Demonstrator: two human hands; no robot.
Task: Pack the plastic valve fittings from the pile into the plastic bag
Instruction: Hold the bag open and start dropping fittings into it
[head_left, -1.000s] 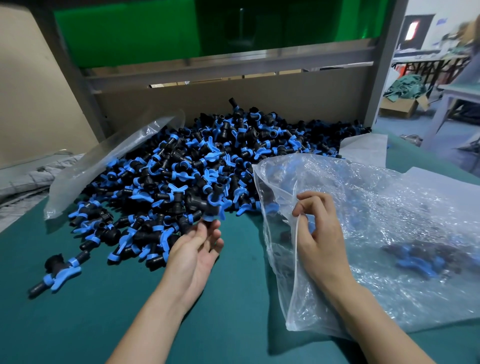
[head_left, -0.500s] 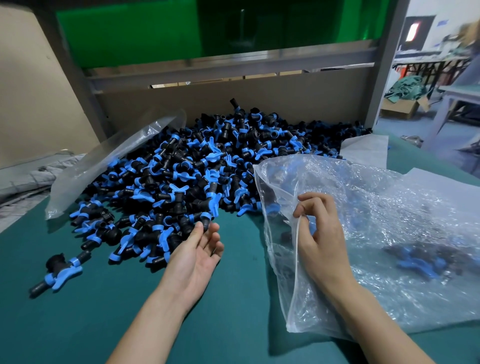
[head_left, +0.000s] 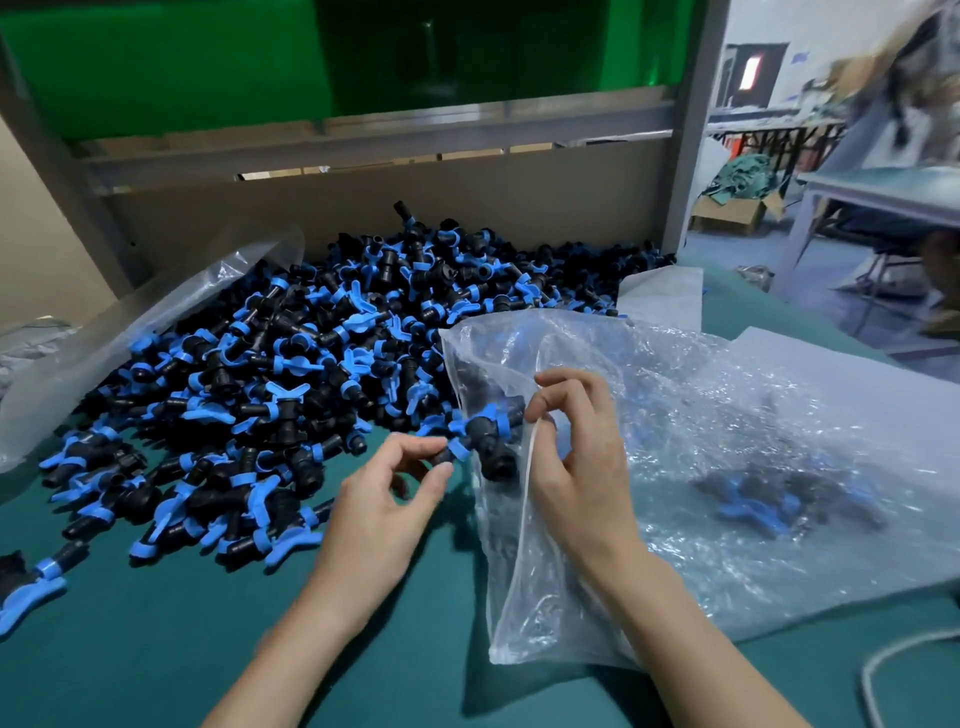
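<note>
Only a handful of fittings (head_left: 769, 493) lie inside the plastic bag (head_left: 753, 395) so far, a dark-and-blue clump at about 3 o'clock from the hands. The pile (head_left: 311, 364) at 11 o'clock is huge, hundreds of black valve fittings with blue handles spread over the green table (head_left: 130, 649), so I'd say this job is barely started. The left hand (head_left: 384, 499) has thumb and forefinger pinched on the stub of one valve fitting (head_left: 485, 441), right at the bag's mouth, half in by the look of it. The right hand (head_left: 576, 467) has its fingers curled on the bag's rim, holding it open. Loads left to go.
</note>
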